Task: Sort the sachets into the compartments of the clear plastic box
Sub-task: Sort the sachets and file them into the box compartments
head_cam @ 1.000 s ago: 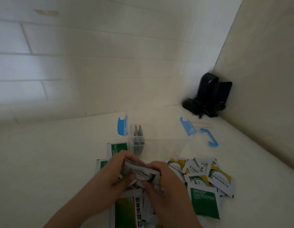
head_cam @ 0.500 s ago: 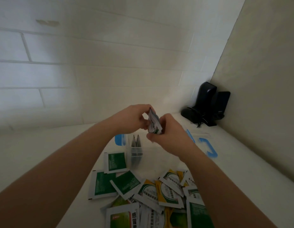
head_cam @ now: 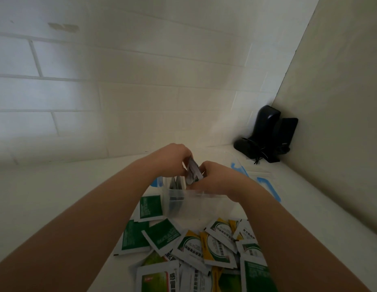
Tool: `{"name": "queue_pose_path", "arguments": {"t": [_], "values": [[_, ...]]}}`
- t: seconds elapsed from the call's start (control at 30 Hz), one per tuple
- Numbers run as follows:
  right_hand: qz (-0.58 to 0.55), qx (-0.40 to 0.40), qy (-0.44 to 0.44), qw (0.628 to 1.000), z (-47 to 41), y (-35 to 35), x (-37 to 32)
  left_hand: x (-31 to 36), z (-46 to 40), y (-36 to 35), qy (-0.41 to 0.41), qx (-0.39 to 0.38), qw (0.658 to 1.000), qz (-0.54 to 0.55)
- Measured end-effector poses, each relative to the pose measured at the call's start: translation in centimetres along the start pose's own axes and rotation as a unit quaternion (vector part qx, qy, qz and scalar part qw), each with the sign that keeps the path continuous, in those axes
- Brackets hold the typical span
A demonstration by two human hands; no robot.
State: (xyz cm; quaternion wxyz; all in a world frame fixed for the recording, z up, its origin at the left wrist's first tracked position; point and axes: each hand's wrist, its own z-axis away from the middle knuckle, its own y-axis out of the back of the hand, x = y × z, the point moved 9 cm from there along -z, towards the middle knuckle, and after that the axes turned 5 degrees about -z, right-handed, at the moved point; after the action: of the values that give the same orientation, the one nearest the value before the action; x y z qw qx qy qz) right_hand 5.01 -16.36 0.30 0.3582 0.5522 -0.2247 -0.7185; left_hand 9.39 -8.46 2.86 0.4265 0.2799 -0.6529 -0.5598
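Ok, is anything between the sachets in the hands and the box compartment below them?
Nothing visible. Both hands, left and right, hold a small stack of sachets right over the open clear plastic box. Its lid lies off to the right; a few upright sachets already fill the neighbouring left compartment.

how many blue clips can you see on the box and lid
3: one left of the clear plastic box at, two on the lid right of the hands. Others may be hidden.

Surface: white tabletop (head_cam: 57, 197) in a wall corner | before me: clear plastic box (head_cam: 196, 205), blue latches | nearest me: loose pile of sachets (head_cam: 189, 249), green, yellow and white, overlapping | right of box: clear lid (head_cam: 265, 182), blue-edged, flat | far right corner: black device (head_cam: 267, 133) with cable
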Motion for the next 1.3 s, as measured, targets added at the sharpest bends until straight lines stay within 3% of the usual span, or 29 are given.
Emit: {"name": "queue_pose_path", "arguments": {"t": [0.13,0.3,0.43,0.57,0.63,0.7,0.77,0.87,0.97,1.13,1.23,1.3], "values": [[0.023,-0.017,-0.01,1.0,0.0,0.0,-0.1,0.3,-0.1,-0.4,0.007,-0.008,0.999,-0.046],[-0.127,-0.029,-0.011,0.991,-0.1,0.0,0.3,0.1,0.1,0.0,0.008,0.031,0.999,0.004],[-0.132,0.002,0.004,0.991,-0.5,0.1,0.4,0.0,0.2,0.1,0.0,0.043,0.999,0.011],[-0.15,0.113,0.08,0.979,0.2,1.9,-0.7,0.4,2.0,2.9,-0.02,0.155,0.984,0.081],[-0.173,0.21,0.161,0.949,2.7,3.7,-1.7,0.9,4.6,4.6,-0.043,0.221,0.964,0.143],[-0.186,0.256,0.228,0.921,6.2,4.4,-2.1,1.8,7.7,5.1,-0.063,0.247,0.948,0.192],[-0.15,0.225,0.253,0.929,9.1,2.9,-1.6,2.7,10.8,3.8,-0.07,0.229,0.946,0.22],[-0.017,0.146,0.206,0.967,11.3,-1.2,1.6,3.6,14.1,-0.2,-0.048,0.159,0.965,0.201],[0.039,0.146,0.155,0.976,11.9,-2.9,5.2,3.4,14.4,-4.7,0.003,0.07,0.988,0.138],[0.072,0.156,0.138,0.976,11.5,-3.9,6.9,2.9,13.1,-7.8,0.08,0.075,0.991,0.071],[0.096,0.163,0.181,0.965,11.5,-4.5,6.6,3.3,13.4,-8.9,0.064,0.053,0.992,0.095],[0.108,0.173,0.199,0.959,11.5,-4.5,6.5,3.2,13.6,-8.9,0.068,0.054,0.982,0.167]]}}
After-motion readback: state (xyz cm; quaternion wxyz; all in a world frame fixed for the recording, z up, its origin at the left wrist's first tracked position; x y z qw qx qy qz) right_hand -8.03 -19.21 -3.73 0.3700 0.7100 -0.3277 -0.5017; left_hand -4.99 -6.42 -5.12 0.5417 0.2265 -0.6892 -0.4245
